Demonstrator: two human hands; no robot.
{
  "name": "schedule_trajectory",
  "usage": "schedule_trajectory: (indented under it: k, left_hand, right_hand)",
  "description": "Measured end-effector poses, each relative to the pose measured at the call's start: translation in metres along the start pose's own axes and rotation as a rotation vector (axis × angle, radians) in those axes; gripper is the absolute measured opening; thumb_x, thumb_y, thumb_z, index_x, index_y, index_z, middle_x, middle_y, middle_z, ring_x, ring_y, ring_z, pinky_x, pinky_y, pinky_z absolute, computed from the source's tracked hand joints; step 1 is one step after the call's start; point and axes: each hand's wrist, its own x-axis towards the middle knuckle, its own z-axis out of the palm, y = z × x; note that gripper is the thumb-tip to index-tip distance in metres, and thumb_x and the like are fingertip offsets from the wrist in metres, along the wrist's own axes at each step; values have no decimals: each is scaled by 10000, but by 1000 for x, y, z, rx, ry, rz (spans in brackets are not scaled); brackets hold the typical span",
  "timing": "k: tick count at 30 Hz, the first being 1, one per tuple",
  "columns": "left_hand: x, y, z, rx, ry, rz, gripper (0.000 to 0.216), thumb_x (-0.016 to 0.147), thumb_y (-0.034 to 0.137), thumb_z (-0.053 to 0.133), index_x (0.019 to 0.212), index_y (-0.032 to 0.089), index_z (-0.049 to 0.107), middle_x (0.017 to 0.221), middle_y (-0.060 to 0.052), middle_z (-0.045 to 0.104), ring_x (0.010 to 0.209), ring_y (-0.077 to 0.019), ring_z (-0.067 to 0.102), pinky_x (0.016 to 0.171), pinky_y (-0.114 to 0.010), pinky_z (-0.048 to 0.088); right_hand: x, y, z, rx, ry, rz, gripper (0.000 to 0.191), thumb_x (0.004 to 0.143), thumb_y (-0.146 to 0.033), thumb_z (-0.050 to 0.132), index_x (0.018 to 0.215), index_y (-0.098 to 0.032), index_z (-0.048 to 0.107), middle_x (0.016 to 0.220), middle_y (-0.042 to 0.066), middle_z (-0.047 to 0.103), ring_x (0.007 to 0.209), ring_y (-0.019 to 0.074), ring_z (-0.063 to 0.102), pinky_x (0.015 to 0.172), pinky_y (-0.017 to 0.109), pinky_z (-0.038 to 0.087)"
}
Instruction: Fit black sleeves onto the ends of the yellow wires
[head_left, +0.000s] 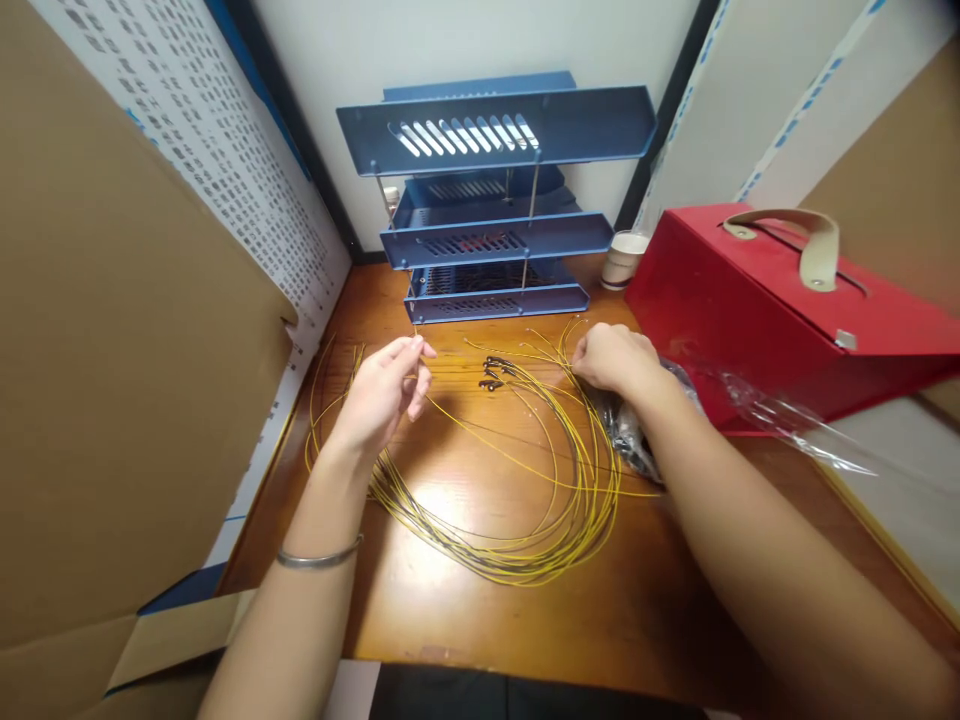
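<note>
A loose coil of thin yellow wires (525, 540) lies on the wooden table (600, 620), with several small black connectors (493, 372) at the wire ends near the middle. My left hand (382, 395) is raised a little above the table and pinches one yellow wire between thumb and fingertips. My right hand (615, 360) rests on the table to the right of the connectors, fingers curled over wire strands. What exactly the right fingers hold is hidden.
A blue three-tier tray rack (495, 200) stands at the back. A red box with a beige handle (780, 300) sits at right, a paper cup (624, 260) behind it, clear plastic wrap (780, 415) and a dark bag (634, 440) beside it. Cardboard panels (112, 350) wall the left.
</note>
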Motion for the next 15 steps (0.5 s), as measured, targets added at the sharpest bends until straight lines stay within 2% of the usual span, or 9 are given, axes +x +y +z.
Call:
schedule_trajectory:
  k: [3,7,9,10,12,15]
  left_hand:
    - [-1,7,-6,-3,43,4,262,854,418,664,823,172,580,465,72,484,303,-30,350,310,-137,250]
    - [-2,16,-15,-106,166,27,207,869,370,651,801,184,591,464,81,465,283,-32,336,290,-151,246]
    - [-3,21,-18,-162,254,94,200,888,346,627,769,187,601,472,72,478,291,-39,357,293,-163,280]
    - [-5,25,-19,-181,285,137,206,897,340,617,755,191,608,477,67,487,303,-44,379,302,-170,308]
    - [-10,33,-20,-203,328,238,227,912,334,606,735,194,626,494,53,508,340,-61,444,331,-189,372]
    - [-20,47,-17,-203,360,418,356,957,369,536,674,179,640,527,17,551,445,-110,584,387,-230,454]
  right_hand:
    - [-2,10,-5,99,74,1,150,772,-204,656,833,-207,793,894,159,746,873,323,704,755,414,501]
    - [-16,23,-30,427,246,-25,70,767,-225,708,765,-198,772,673,88,699,681,247,663,702,386,482]
    - [-29,26,-48,547,294,-31,89,819,-246,692,796,-188,756,582,45,663,583,187,627,654,345,476]
    - [-36,26,-56,683,344,-42,80,823,-243,703,805,-178,746,561,41,656,542,164,602,615,327,462]
    - [-48,24,-69,888,448,-99,65,825,-237,716,805,-176,723,587,38,663,492,119,541,548,302,416]
    - [-55,21,-76,1142,530,-158,56,820,-234,730,817,-190,696,628,28,655,436,80,426,460,294,307]
